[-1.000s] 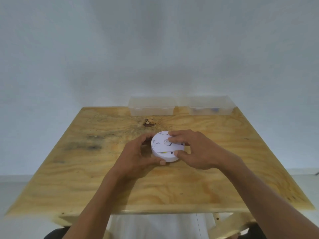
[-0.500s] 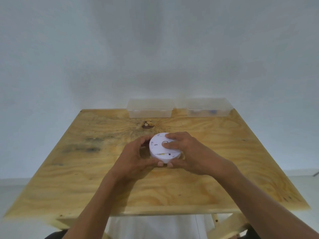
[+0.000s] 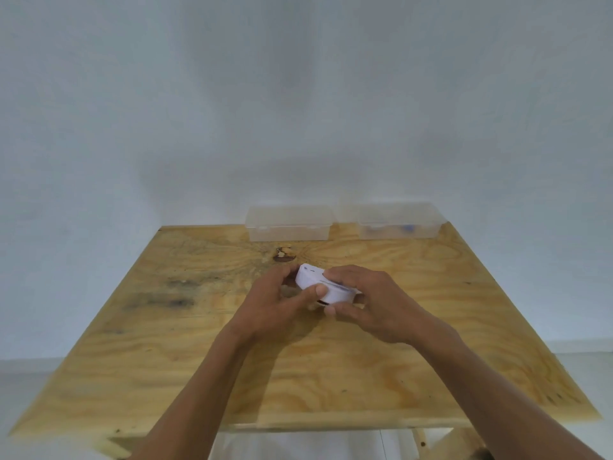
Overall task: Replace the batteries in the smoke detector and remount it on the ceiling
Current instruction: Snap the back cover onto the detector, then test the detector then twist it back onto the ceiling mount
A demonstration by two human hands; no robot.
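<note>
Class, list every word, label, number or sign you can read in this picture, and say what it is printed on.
None can be read.
Smoke detector, held in the left hand and right hand: small dark marks on its top face, too blurred to read.
Two clear plastic boxes: no legible label.

Soft, even daylight fills the frame; faint shadows pool beneath the hands on the plywood table (image 3: 166, 343), the white wall (image 3: 298, 94) dims unevenly, and wide-angle distortion (with slight motion blur throughout) bends the edges.
</note>
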